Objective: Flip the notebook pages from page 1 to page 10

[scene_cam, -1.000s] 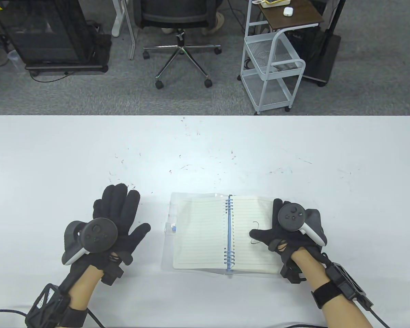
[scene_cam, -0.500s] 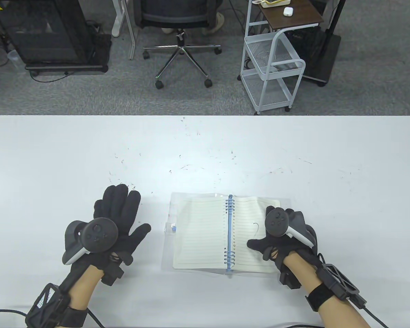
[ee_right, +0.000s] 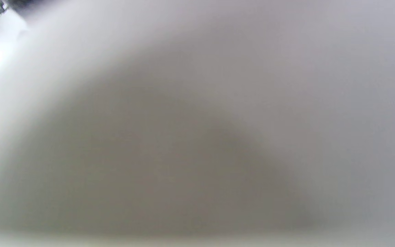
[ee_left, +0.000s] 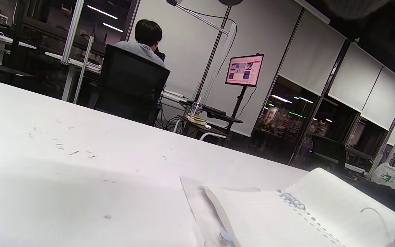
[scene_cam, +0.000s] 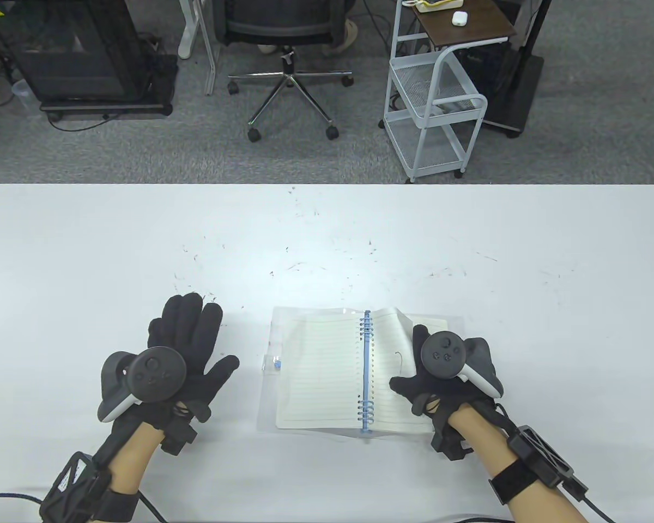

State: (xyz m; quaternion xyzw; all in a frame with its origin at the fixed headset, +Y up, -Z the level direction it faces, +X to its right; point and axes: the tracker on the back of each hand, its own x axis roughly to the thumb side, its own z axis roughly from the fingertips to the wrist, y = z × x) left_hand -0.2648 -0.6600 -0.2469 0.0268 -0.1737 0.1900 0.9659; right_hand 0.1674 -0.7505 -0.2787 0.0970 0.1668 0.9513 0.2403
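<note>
Openly spread near the table's front edge, the notebook lies between the hands. Its right-hand page curls up off the stack (a pen squiggle shows on it), pinched at its outer edge by the right hand. Well apart to the left, the left hand rests flat, fingers extended.

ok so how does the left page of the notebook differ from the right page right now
The left page lies flat against the notebook; the right page curls upward at its outer edge. The left page is untouched, the left hand resting on the table beside it, while the right hand holds the right page. The right page carries a small pen mark; the left looks blank. Both are cream, lined and on the blue spiral.
</note>
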